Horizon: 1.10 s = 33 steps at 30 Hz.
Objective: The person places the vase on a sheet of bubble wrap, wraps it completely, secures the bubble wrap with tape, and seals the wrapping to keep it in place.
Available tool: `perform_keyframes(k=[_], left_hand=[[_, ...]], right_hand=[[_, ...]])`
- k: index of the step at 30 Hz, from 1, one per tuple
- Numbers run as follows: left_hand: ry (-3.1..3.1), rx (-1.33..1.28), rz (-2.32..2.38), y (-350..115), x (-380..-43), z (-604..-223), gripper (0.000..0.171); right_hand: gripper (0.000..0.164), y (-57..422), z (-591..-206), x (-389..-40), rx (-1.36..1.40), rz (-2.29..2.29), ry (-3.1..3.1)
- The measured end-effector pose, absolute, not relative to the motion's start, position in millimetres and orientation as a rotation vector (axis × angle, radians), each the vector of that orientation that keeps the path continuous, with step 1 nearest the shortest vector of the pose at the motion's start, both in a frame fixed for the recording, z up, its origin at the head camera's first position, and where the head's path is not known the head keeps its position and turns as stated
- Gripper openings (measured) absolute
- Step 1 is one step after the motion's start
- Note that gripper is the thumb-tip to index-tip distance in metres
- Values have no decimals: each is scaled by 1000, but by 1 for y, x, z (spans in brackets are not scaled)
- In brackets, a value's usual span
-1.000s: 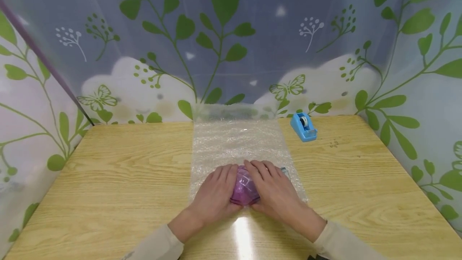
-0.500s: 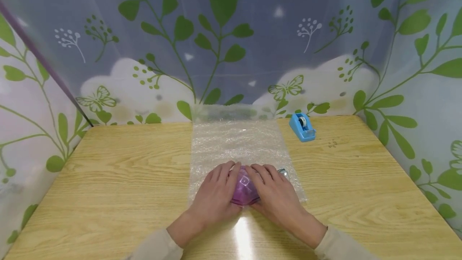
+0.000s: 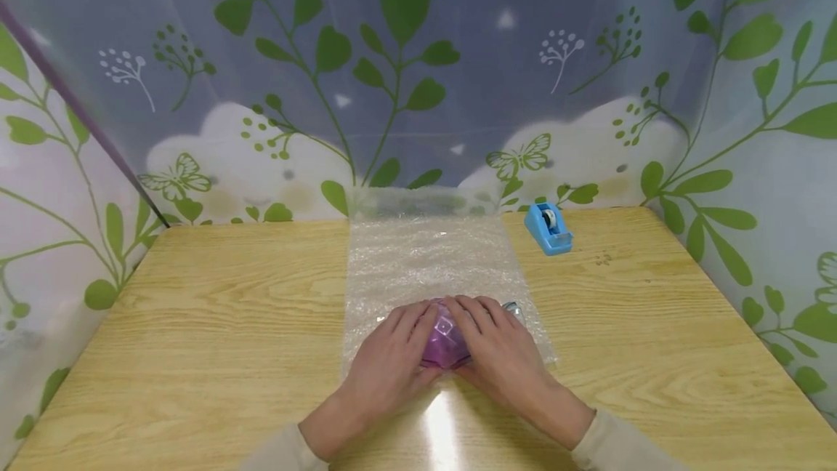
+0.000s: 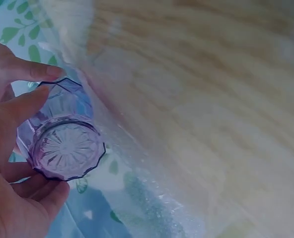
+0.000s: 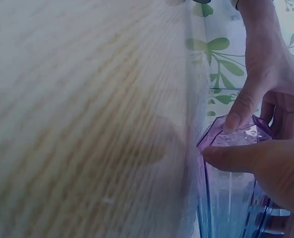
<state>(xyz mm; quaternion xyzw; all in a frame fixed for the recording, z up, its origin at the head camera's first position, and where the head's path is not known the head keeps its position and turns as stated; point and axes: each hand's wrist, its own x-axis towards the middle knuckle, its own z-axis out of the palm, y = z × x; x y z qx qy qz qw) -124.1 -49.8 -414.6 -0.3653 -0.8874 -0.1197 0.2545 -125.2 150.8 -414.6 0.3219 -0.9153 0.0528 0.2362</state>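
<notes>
A faceted glass tumbler [image 3: 447, 340], purple shading to blue, lies on its side at the near end of a bubble wrap sheet [image 3: 431, 256]. My left hand [image 3: 387, 355] grips its purple end from the left. From the other side my right hand [image 3: 503, 347] holds the glass, with a bit of its blue end showing past the fingers. Its round, ribbed base shows in the left wrist view, with thumb and fingers at its edge. Both thumbs touch the purple edge of the tumbler [image 5: 231, 186] in the right wrist view. My hands cover most of its middle.
A blue tape dispenser [image 3: 549, 229] stands on the wooden table [image 3: 248, 318], right of the wrap's far part. The far end of the wrap bends up against the leaf-printed curtain [image 3: 261, 93], which encloses the back and both sides.
The left hand's fingers have shifted slightly over the tumbler, covering more of its left side. The right hand keeps its hold, and the wrap and tape dispenser stay put.
</notes>
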Motion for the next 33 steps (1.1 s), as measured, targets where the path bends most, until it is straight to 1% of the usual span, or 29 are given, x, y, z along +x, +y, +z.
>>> perform_keyframes(k=[4, 11, 15, 17, 20, 25, 29, 33], left_hand=[[-2383, -1000, -320, -51, -125, -416, 86], [-2349, -1006, -282, -51, -125, -417, 86], [-2359, -1020, -214, -52, -123, -415, 88], [-2388, -1025, -176, -52, -122, -414, 91], [-2455, -1036, -97, -52, -120, -412, 101], [-2548, -1049, 31, -50, -118, -414, 114], [-2537, -1020, 53, -49, -117, -419, 113], [-2463, -986, 23, -48, -118, -423, 105]], right_hand=[[102, 153, -415, -125, 916, 202, -2504], [99, 158, -414, -121, 954, 237, -2478], [104, 160, -415, -119, 984, 220, -2498], [109, 161, -415, -118, 995, 199, -2522], [114, 161, -417, -118, 1001, 158, -2548], [115, 158, -422, -118, 966, 150, -2528], [112, 156, -427, -118, 948, 169, -2473], [110, 153, -430, -119, 941, 170, -2445]])
